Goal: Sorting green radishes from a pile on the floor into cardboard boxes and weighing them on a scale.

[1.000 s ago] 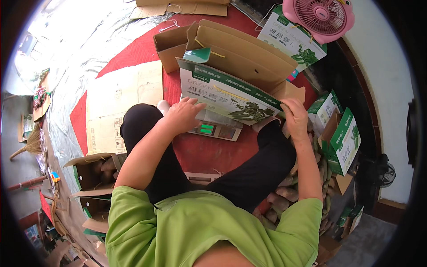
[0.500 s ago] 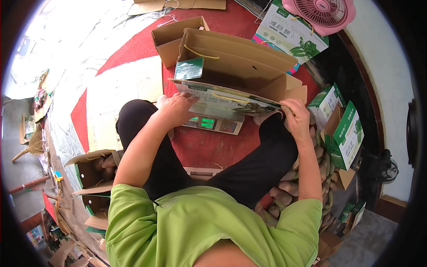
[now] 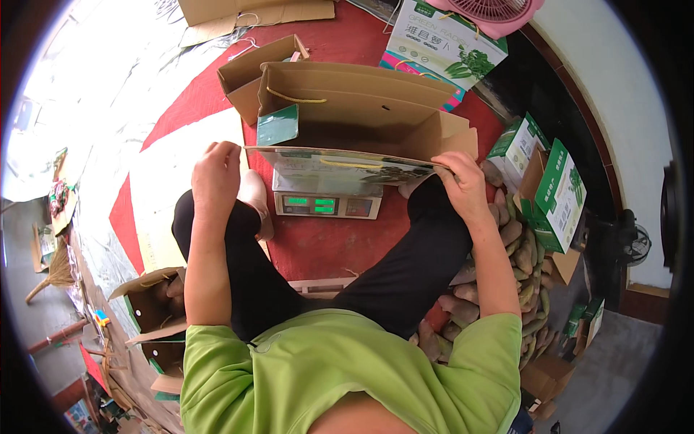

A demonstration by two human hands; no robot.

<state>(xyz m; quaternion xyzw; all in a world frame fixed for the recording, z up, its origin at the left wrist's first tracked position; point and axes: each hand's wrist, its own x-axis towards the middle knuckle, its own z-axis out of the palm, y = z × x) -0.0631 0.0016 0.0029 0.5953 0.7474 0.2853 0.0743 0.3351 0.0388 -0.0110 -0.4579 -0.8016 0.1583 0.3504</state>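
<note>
In front of me a large open cardboard box (image 3: 361, 134) rests on a digital scale (image 3: 329, 205) with lit green digits. Its inside is bare brown card, and its near flap (image 3: 340, 161), printed white and green with a yellow cord handle, leans out toward me. My left hand (image 3: 217, 173) pinches the flap's left corner between thumb and fingers. At the opposite corner, my right hand (image 3: 463, 184) grips the same flap's edge, thumb toward me. A green-and-white piece of the box (image 3: 277, 126) folds down at its left end.
A heap of radish-like roots (image 3: 528, 267) lies to my right, beside green-and-white boxes (image 3: 560, 199). Smaller open boxes (image 3: 155, 300) holding roots stand at my left. Behind the big box are another carton (image 3: 249, 69), a printed box (image 3: 448, 47) and a pink fan (image 3: 491, 11).
My left hand has moved left from the front of the flap to its left corner and taken hold there. The right hand keeps its grip. My view has shifted slightly.
</note>
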